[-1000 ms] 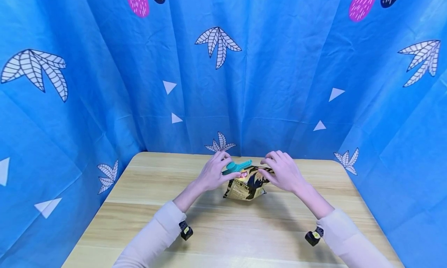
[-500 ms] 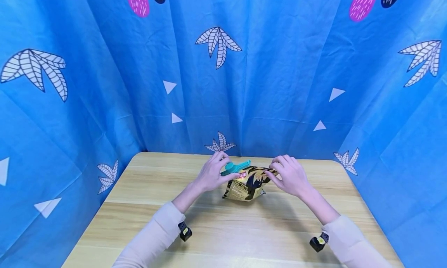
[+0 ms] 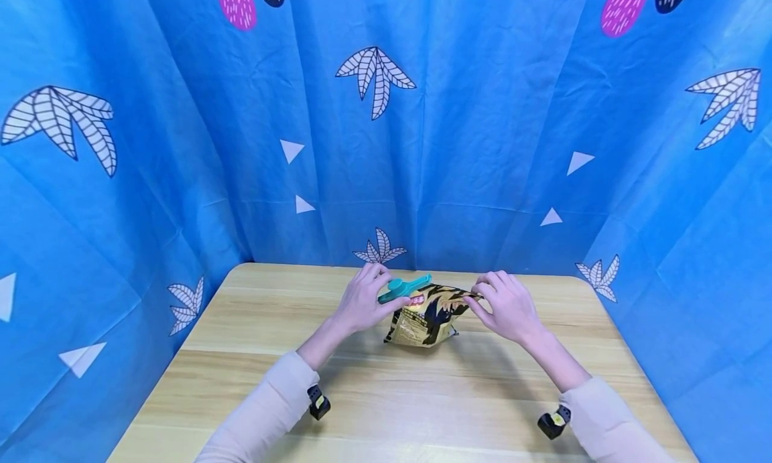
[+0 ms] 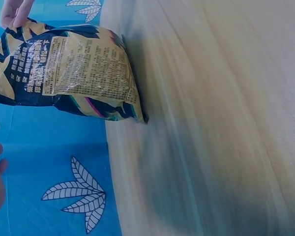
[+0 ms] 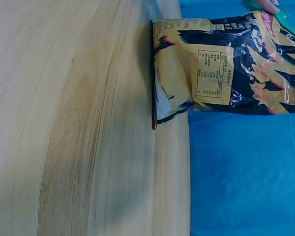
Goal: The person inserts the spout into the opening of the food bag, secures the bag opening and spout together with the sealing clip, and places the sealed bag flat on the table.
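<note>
A gold and black snack bag (image 3: 421,323) stands on the table, with printed panels on its faces in the left wrist view (image 4: 88,69) and the right wrist view. At its top left, my left hand (image 3: 363,301) holds a teal bag clip (image 3: 405,287), thumb against the bag's front. The clip lies slanted along the top edge; whether it is fastened, I cannot tell. My right hand (image 3: 505,307) pinches the bag's top right corner between thumb and fingers. In the right wrist view, part of the green clip (image 5: 284,18) shows beside a left fingertip.
The light wooden table (image 3: 386,403) extends toward me and to both sides of the bag. A blue patterned curtain (image 3: 482,148) encloses its back and sides. Each wrist carries a small black camera (image 3: 318,403).
My right hand has slid rightward and slightly down along the bag's top to its right corner, which now looks stretched out. The left hand and clip have shifted slightly left.
</note>
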Available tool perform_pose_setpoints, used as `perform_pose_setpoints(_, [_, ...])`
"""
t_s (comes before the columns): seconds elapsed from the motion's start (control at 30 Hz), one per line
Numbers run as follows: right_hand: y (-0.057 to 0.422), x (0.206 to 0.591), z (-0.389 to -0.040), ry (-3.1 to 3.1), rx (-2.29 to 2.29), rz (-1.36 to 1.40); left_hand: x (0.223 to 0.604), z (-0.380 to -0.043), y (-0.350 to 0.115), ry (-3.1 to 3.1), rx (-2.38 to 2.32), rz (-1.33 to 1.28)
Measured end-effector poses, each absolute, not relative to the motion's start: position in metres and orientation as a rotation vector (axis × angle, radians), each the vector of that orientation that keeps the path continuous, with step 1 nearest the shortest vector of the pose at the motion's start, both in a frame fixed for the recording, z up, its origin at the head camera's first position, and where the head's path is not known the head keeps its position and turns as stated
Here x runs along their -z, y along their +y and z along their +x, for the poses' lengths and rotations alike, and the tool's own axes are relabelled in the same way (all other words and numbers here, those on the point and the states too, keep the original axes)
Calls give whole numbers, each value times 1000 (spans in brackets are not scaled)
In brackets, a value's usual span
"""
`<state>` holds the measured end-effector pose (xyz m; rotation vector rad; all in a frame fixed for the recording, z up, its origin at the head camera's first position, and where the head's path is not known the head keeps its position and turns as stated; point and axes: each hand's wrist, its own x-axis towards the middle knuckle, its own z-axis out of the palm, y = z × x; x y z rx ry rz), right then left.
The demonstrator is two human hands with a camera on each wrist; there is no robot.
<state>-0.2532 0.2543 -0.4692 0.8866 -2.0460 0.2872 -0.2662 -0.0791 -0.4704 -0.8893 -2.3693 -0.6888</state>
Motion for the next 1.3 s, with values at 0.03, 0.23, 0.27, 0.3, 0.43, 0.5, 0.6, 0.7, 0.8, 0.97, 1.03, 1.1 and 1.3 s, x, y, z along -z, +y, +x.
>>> perform_pose_setpoints(0.03, [255, 470, -253, -2047, -288, 884, 471, -266, -80, -2362, 693, -889])
perform_pose_setpoints(0.23, [257, 473, -254, -2048, -294, 866, 475, -266, -82, -2323, 680, -872])
perform_pose_setpoints(0.27, [258, 473, -254, -2048, -293, 863, 476, -266, -83, -2320, 675, -867])
perform_pose_setpoints(0.3, [258, 474, -253, -2050, -291, 859, 476, -266, -83, -2320, 672, -860])
perform_pose_setpoints(0.43, [259, 474, -252, -2051, -285, 843, 479, -267, -83, -2309, 663, -843])
perform_pose_setpoints(0.5, [258, 475, -252, -2050, -283, 833, 481, -267, -83, -2296, 661, -835])
perform_pose_setpoints(0.6, [259, 476, -252, -2050, -277, 826, 482, -268, -83, -2270, 652, -830])
perform_pose_setpoints(0.7, [259, 477, -252, -2055, -269, 826, 483, -267, -83, -2254, 641, -826])
perform_pose_setpoints(0.8, [259, 476, -251, -2050, -269, 831, 483, -267, -83, -2241, 638, -821])
perform_pose_setpoints(0.97, [255, 475, -251, -2013, -281, 839, 481, -266, -86, -2234, 643, -813])
perform_pose_setpoints(1.03, [254, 474, -250, -1993, -285, 844, 481, -265, -87, -2230, 642, -812])
perform_pose_setpoints(1.1, [252, 474, -249, -1977, -290, 849, 480, -265, -88, -2227, 637, -811])
perform_pose_setpoints(1.3, [249, 472, -246, -1980, -294, 858, 482, -264, -90, -2206, 642, -804])
